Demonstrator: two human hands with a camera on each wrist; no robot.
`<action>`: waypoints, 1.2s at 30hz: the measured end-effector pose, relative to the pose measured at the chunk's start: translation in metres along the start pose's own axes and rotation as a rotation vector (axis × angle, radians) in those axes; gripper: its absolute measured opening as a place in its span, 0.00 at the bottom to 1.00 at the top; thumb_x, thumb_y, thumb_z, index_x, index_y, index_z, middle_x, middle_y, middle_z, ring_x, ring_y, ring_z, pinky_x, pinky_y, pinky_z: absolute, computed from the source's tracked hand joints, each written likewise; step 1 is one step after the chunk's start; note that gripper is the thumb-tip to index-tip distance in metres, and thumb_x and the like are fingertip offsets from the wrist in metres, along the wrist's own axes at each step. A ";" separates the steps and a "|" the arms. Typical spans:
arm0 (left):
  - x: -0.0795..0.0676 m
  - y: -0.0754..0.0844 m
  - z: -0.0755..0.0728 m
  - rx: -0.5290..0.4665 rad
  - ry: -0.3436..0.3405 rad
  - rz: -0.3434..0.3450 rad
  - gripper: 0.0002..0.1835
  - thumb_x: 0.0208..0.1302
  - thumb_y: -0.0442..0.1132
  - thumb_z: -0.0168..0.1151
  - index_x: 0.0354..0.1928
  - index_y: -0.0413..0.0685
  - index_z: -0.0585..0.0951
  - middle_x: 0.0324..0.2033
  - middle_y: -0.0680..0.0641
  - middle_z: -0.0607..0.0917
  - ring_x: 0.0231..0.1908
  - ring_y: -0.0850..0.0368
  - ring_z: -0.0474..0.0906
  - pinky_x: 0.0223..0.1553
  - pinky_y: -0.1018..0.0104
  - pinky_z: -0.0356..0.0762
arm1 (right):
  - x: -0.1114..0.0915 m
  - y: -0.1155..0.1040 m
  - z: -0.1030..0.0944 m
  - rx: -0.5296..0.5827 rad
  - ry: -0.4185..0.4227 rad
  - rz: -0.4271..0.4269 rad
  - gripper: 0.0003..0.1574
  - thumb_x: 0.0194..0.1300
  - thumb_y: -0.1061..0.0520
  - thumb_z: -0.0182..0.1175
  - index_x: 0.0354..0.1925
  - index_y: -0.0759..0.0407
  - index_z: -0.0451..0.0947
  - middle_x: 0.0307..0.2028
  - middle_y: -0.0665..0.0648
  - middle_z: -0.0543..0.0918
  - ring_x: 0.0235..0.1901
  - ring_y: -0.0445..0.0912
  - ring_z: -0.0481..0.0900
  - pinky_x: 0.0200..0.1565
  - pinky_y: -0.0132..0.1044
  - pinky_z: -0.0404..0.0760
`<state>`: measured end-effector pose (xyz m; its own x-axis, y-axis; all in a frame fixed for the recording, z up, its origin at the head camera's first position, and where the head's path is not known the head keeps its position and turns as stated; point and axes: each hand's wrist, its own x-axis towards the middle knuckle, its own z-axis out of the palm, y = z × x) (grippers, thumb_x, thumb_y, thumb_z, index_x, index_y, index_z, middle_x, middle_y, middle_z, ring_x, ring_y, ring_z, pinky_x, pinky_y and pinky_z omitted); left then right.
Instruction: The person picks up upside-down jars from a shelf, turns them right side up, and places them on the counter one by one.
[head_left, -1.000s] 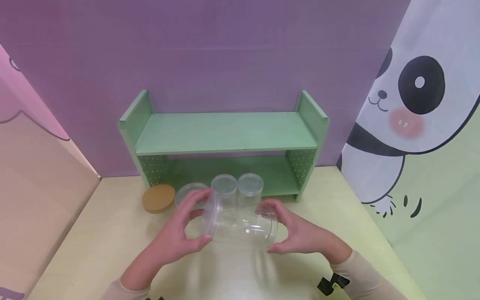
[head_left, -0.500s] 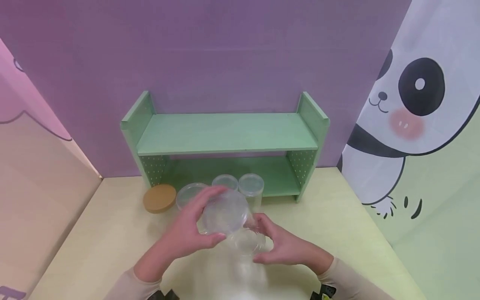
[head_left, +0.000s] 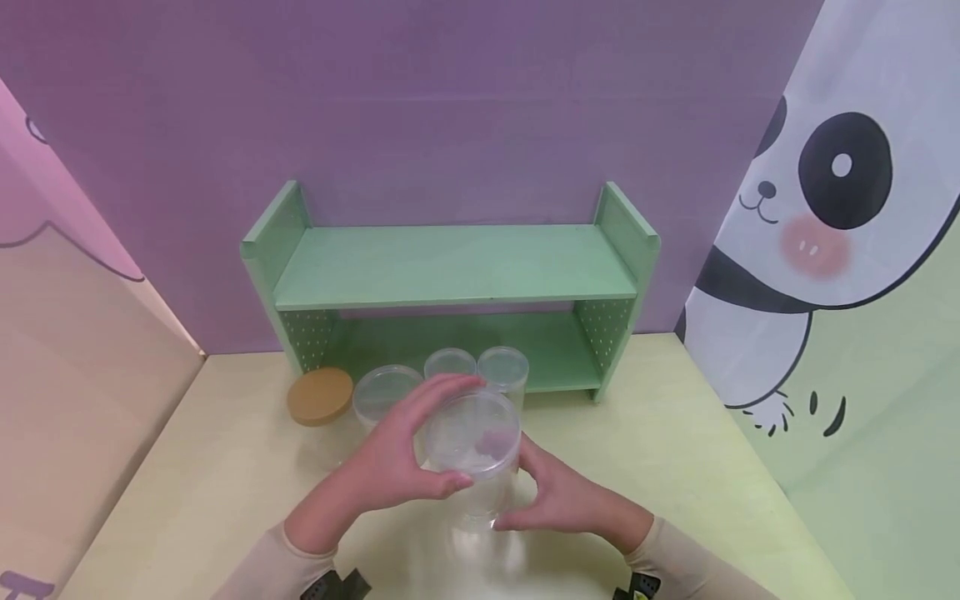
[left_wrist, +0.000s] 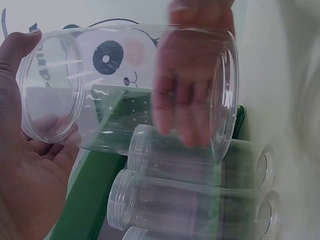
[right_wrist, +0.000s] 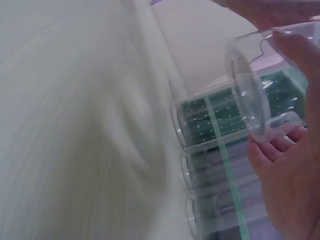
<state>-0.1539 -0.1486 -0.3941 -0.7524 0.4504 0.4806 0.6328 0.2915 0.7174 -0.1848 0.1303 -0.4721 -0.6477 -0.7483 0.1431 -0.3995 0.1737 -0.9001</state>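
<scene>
A clear, wide plastic jar (head_left: 474,437) stands upright between my two hands above the table, its translucent lid (head_left: 472,429) on top. My left hand (head_left: 393,462) grips it round the lid from the left, thumb in front and fingers behind. Low on the right side, my right hand (head_left: 566,492) holds the jar near its base (right_wrist: 247,95) with thumb and fingers spread round it. Nothing is visible inside the jar. Behind it, two slim clear jars (head_left: 503,367) and a wider clear-lidded jar (head_left: 384,390) stand in a row.
At the row's left end is a jar with a tan lid (head_left: 320,397). A green two-tier shelf (head_left: 453,262) stands behind, against the purple wall (head_left: 465,108). The pale table (head_left: 660,417) reaches to side walls, the right one with a panda picture (head_left: 750,350).
The wide jar has turned from lying sideways to upright, lid up. My left hand has moved right with the lid; my right hand has shifted left and down with the base.
</scene>
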 end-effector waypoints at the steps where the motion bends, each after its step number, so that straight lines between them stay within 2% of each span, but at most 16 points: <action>1: 0.000 0.000 0.000 0.004 -0.005 0.001 0.52 0.51 0.47 0.88 0.80 0.61 0.74 0.75 0.54 0.76 0.72 0.48 0.74 0.64 0.41 0.81 | 0.000 -0.001 -0.001 0.012 0.020 -0.015 0.72 0.60 0.54 0.84 0.89 0.42 0.51 0.81 0.49 0.69 0.80 0.50 0.65 0.80 0.55 0.64; 5: -0.001 -0.001 0.002 0.018 -0.024 -0.006 0.53 0.51 0.49 0.89 0.80 0.61 0.74 0.75 0.54 0.76 0.74 0.48 0.72 0.66 0.39 0.80 | 0.002 -0.006 -0.003 0.061 0.089 -0.099 0.69 0.58 0.62 0.83 0.87 0.45 0.56 0.79 0.53 0.72 0.80 0.52 0.66 0.81 0.54 0.63; 8: -0.001 -0.001 0.003 0.020 -0.032 -0.009 0.52 0.51 0.48 0.89 0.80 0.61 0.74 0.75 0.54 0.76 0.74 0.48 0.71 0.66 0.37 0.80 | 0.003 -0.009 -0.004 0.083 0.103 -0.136 0.67 0.58 0.66 0.82 0.86 0.49 0.58 0.78 0.55 0.73 0.79 0.52 0.68 0.81 0.52 0.64; 16: -0.002 -0.003 0.005 0.029 -0.039 -0.001 0.53 0.51 0.48 0.89 0.81 0.62 0.73 0.76 0.54 0.76 0.74 0.48 0.72 0.67 0.38 0.79 | 0.006 -0.014 -0.003 0.078 0.100 -0.171 0.67 0.57 0.66 0.82 0.86 0.50 0.59 0.74 0.57 0.77 0.75 0.53 0.73 0.78 0.52 0.68; 21: -0.003 -0.002 0.005 0.021 -0.047 -0.015 0.53 0.53 0.49 0.89 0.81 0.63 0.73 0.76 0.56 0.75 0.76 0.48 0.69 0.69 0.32 0.75 | 0.007 -0.013 -0.003 0.090 0.099 -0.191 0.64 0.58 0.67 0.81 0.85 0.53 0.61 0.73 0.61 0.77 0.73 0.56 0.75 0.77 0.53 0.72; 25: -0.003 -0.002 0.003 0.014 -0.060 -0.029 0.53 0.54 0.50 0.89 0.82 0.63 0.72 0.77 0.57 0.74 0.78 0.48 0.66 0.71 0.28 0.71 | 0.007 -0.012 -0.003 0.088 0.095 -0.193 0.63 0.59 0.66 0.81 0.85 0.53 0.61 0.73 0.61 0.77 0.73 0.55 0.76 0.76 0.53 0.73; 29: -0.005 -0.005 0.000 0.001 -0.058 -0.034 0.54 0.54 0.49 0.89 0.82 0.61 0.70 0.77 0.54 0.75 0.76 0.48 0.69 0.72 0.31 0.73 | 0.008 -0.011 -0.004 0.089 0.095 -0.206 0.62 0.59 0.65 0.81 0.84 0.55 0.62 0.73 0.63 0.77 0.73 0.56 0.76 0.74 0.54 0.75; 32: -0.007 -0.011 -0.007 0.010 0.011 0.005 0.52 0.55 0.43 0.88 0.81 0.55 0.72 0.74 0.49 0.77 0.72 0.46 0.75 0.73 0.43 0.76 | 0.007 -0.009 -0.004 0.090 0.100 -0.212 0.61 0.60 0.65 0.81 0.84 0.56 0.62 0.72 0.64 0.78 0.73 0.56 0.75 0.75 0.53 0.75; 34: -0.007 -0.015 -0.016 0.034 0.107 0.046 0.47 0.56 0.36 0.86 0.78 0.48 0.74 0.71 0.45 0.80 0.69 0.47 0.78 0.73 0.53 0.78 | 0.006 -0.007 -0.004 0.090 0.105 -0.211 0.60 0.60 0.65 0.81 0.83 0.56 0.63 0.72 0.63 0.78 0.73 0.55 0.75 0.76 0.52 0.74; 36: -0.007 -0.017 -0.029 0.023 0.233 0.064 0.41 0.59 0.27 0.81 0.75 0.40 0.76 0.67 0.42 0.83 0.66 0.48 0.80 0.70 0.62 0.79 | 0.006 -0.006 -0.004 0.088 0.109 -0.205 0.59 0.60 0.65 0.81 0.83 0.56 0.63 0.72 0.62 0.78 0.73 0.54 0.75 0.76 0.52 0.74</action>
<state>-0.1646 -0.1809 -0.3951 -0.7310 0.2623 0.6299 0.6823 0.2891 0.6715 -0.1891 0.1275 -0.4643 -0.6273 -0.6877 0.3654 -0.4748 -0.0341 -0.8794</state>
